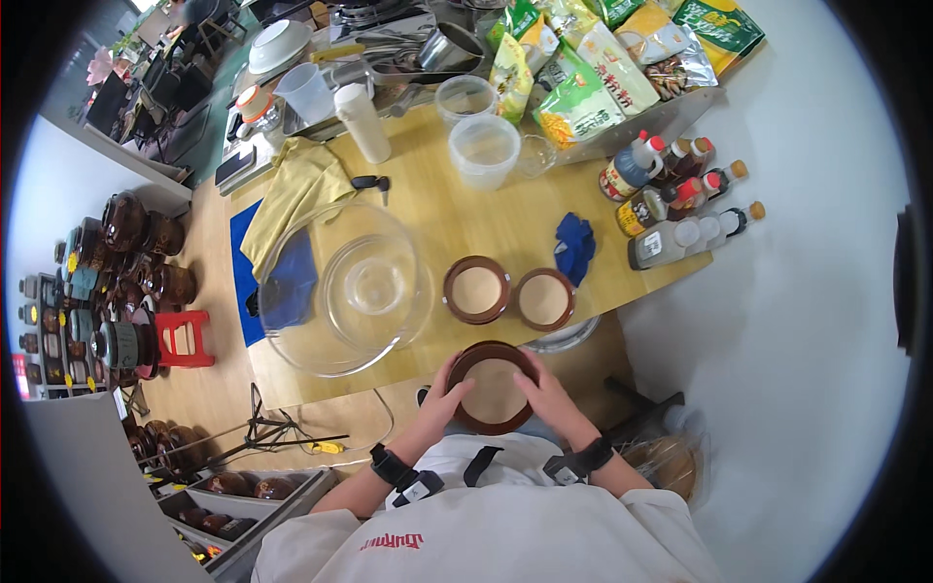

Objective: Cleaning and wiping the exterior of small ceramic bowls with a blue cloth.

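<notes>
My left hand (445, 396) and my right hand (546, 395) grip opposite sides of a round, dark-brown-rimmed bowl (493, 389) at the table's front edge. Its inside is plain beige, and both thumbs lie over the rim. Just beyond it on the table stand two smaller brown-rimmed bowls (476, 290) (544, 299) side by side, also beige inside. To their left sits a large clear bowl (408, 330) with smaller clear round vessels nested in it. Behind the right small bowl lies a crumpled blue cloth (574, 250). A clear round dish (566, 337) shows partly at the table edge.
Bottles (680, 189) crowd the right side against the wall. Food packets (593, 83), clear tubs (484, 151) and a white bottle (362, 123) line the back. A yellow cloth (296, 189) and blue mat (248, 282) lie left. A tripod (262, 428) stands on the floor.
</notes>
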Tool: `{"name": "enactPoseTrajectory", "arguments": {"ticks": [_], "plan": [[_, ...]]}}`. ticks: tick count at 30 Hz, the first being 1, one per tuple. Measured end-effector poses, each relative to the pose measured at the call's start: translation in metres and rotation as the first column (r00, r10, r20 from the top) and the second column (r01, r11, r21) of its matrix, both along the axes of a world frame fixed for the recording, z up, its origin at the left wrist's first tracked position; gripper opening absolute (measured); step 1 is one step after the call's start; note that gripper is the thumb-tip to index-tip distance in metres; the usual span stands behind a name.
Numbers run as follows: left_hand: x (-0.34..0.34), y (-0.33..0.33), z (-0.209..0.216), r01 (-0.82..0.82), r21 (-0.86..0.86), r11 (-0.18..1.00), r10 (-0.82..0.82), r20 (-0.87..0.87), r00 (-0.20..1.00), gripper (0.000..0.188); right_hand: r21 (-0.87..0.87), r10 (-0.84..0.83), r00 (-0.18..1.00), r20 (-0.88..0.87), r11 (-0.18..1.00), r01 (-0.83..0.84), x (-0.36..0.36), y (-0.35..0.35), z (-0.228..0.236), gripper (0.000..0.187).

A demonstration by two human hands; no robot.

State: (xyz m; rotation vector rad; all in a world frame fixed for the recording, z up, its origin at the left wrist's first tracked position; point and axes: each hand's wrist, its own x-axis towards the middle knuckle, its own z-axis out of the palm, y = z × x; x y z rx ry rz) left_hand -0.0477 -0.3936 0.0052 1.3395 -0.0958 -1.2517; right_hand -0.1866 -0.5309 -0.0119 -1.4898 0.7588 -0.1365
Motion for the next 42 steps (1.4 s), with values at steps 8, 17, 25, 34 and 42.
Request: {"name": "enactPoseTrajectory", "arguments": {"ticks": [8, 17, 25, 34, 42], "plan": [[-0.041, -0.161, 0.017, 0.198, -0.084, 0.977, -0.178, 0.200, 0.964, 0.056, 0.028, -0.216, 0.967, 0.136, 0.976, 0.214, -0.056, -0.134, 0.014, 0.049], [-0.007, -0.251, -0.001, 0.137, -0.003, 0.991, -0.135, 0.129, 0.982, 0.053, 0.083, -0.292, 0.931, 0.218, 0.956, 0.280, -0.029, -0.214, -0.036, 0.054], [0.054, -0.281, -0.008, -0.011, -0.010, 1.000, 0.011, 0.030, 0.999, 0.056, 0.224, -0.321, 0.909, 0.265, 0.938, 0.266, 0.050, -0.249, -0.052, 0.050], [0.098, -0.296, -0.042, -0.128, 0.095, 0.987, 0.126, 0.019, 0.992, 0.046, 0.178, -0.266, 0.939, 0.220, 0.957, 0.229, 0.110, -0.269, -0.089, 0.046], [0.109, -0.311, -0.068, -0.109, 0.066, 0.992, 0.106, 0.045, 0.993, 0.052, 0.231, -0.301, 0.942, 0.151, 0.937, 0.262, 0.116, -0.282, -0.093, 0.047]]}}
